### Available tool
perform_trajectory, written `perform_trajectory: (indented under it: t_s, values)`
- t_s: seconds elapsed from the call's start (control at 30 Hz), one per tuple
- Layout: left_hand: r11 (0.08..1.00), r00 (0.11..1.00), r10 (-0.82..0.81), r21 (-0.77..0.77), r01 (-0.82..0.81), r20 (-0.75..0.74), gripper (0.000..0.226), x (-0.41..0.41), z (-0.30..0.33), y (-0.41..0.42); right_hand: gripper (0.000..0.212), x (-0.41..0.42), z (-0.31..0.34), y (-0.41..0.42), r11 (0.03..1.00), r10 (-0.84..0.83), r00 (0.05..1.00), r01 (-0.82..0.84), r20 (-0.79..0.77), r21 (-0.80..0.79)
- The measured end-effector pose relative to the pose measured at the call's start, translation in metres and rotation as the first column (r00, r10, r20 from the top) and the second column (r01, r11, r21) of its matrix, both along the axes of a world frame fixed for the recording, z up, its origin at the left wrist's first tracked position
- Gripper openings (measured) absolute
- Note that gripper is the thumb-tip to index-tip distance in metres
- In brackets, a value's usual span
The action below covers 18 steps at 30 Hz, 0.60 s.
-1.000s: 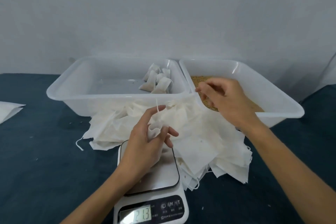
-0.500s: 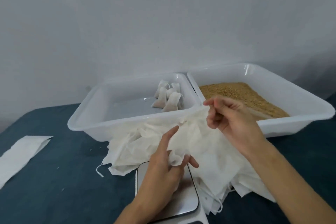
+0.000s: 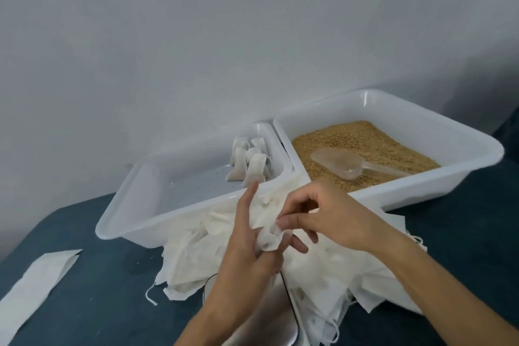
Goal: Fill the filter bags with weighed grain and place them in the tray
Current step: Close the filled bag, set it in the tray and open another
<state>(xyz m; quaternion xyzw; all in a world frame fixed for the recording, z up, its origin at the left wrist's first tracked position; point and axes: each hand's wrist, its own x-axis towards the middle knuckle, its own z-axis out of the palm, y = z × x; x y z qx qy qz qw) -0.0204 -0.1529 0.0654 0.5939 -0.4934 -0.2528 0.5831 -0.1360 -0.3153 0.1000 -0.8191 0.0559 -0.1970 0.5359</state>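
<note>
Head view: scoop (image 3: 346, 163) lies on grain (image 3: 362, 146) beside filled bags (image 3: 248, 164).

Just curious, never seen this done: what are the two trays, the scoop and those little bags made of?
Trays: likely plastic, milky white, glossy; light glints on the rims. Scoop: clear plastic, by the look; grain shows through it. Bags: thin white matte sheet, crumpled and limp, perhaps filter paper or nonwoven fabric.
</note>
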Motion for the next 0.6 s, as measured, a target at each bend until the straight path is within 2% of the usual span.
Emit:
perform_trajectory:
  t_s: [0.1, 0.17, 0.27, 0.33, 0.37, 0.43, 0.5, 0.57, 0.6]
  values:
    - [0.999, 0.999, 0.016, 0.043, -0.018, 0.045, 0.081, 0.003, 0.009, 0.003, 0.014, 0.000, -0.001, 0.001, 0.996, -0.076, 0.996, 0.078, 0.044, -0.047]
    - [0.997, 0.997, 0.029, 0.068, -0.034, 0.070, 0.075, 0.006, 0.016, 0.006, 0.015, -0.002, 0.001, -0.002, 0.989, -0.146, 0.982, 0.147, 0.118, -0.004]
    - [0.996, 0.995, 0.022, 0.080, -0.030, 0.098, 0.047, 0.013, 0.030, 0.010, 0.022, -0.005, 0.006, -0.009, 0.964, -0.262, 0.930, 0.240, 0.258, 0.115]
    - [0.995, 0.982, -0.005, 0.094, -0.014, 0.191, 0.020, 0.017, 0.043, 0.007, 0.024, -0.003, 0.006, -0.005, 0.942, -0.334, 0.875, 0.315, 0.351, 0.111]
    - [0.995, 0.971, -0.003, 0.100, -0.022, 0.240, 0.013, 0.020, 0.050, 0.003, 0.023, -0.002, 0.004, -0.003, 0.925, -0.377, 0.843, 0.365, 0.383, 0.105]
    - [0.992, 0.948, 0.079, 0.070, -0.105, 0.310, 0.015, 0.031, 0.062, -0.014, 0.017, -0.001, 0.003, -0.001, 0.875, -0.464, 0.781, 0.477, 0.418, 0.079]
    - [0.966, 0.913, 0.244, -0.002, -0.258, 0.326, 0.019, 0.053, 0.073, -0.038, 0.010, -0.001, 0.002, -0.002, 0.835, -0.512, 0.743, 0.549, 0.432, 0.046]
    - [0.911, 0.862, 0.395, -0.013, -0.413, 0.318, 0.019, 0.084, 0.079, -0.067, 0.012, 0.001, 0.000, -0.001, 0.839, -0.501, 0.743, 0.542, 0.443, 0.041]
    - [0.879, 0.834, 0.440, 0.031, -0.476, 0.331, 0.020, 0.100, 0.079, -0.082, 0.013, 0.003, -0.002, 0.000, 0.845, -0.488, 0.749, 0.535, 0.449, 0.026]
